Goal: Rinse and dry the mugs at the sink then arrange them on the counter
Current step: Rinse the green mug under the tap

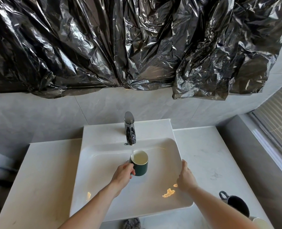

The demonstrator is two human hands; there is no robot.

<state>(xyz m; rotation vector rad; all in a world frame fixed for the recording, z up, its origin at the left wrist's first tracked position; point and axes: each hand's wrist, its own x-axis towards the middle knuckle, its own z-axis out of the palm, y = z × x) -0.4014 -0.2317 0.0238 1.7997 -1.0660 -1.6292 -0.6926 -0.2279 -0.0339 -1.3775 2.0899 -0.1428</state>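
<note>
My left hand [124,174] grips the handle of a dark green mug [139,163] with a pale inside and a gold rim. I hold it upright over the white sink [103,192], under the chrome tap [129,128]. A thin stream of water runs into the mug, which is partly full. My right hand [185,176] rests on the sink's right rim with its fingers straight. A dark mug [236,204] stands on the counter at the lower right, and a pale mug [260,223] is cut off by the frame beside it.
White counter [208,154] flanks the sink on both sides. Crinkled black plastic sheeting [120,47] hangs over the wall above the tap. A grey cloth [131,223] lies at the sink's front edge. A window frame [272,146] runs along the right.
</note>
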